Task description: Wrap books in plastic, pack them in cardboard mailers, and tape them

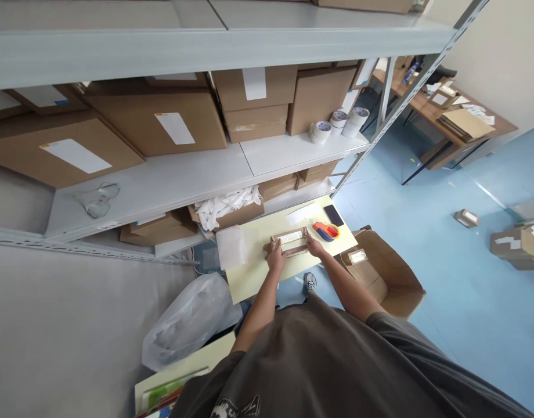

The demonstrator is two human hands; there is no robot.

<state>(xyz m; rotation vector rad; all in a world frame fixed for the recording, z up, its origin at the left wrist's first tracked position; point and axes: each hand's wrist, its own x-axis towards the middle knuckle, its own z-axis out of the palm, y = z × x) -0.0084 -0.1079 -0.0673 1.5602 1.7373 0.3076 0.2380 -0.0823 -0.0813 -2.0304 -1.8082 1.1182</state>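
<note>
A small cardboard box point(292, 239) with a shiny white label on top rests on the pale yellow table point(245, 281). My left hand point(276, 256) grips its near left end, and my right hand point(314, 245) closes on its right end. An orange and blue tape dispenser point(326, 231) lies just right of my right hand. Beyond it is a black phone point(334, 215). White paper point(302, 213) lies behind the box, and a stack of thin white sheets point(231, 247) sits at the table's left end.
A metal shelf point(192, 174) with cardboard boxes point(180, 125) and tape rolls point(321, 132) rises in front. A large open carton point(400, 267) stands right of the table; a clear plastic bag point(191, 319) is at the left. Another desk point(502, 125) is at the far right.
</note>
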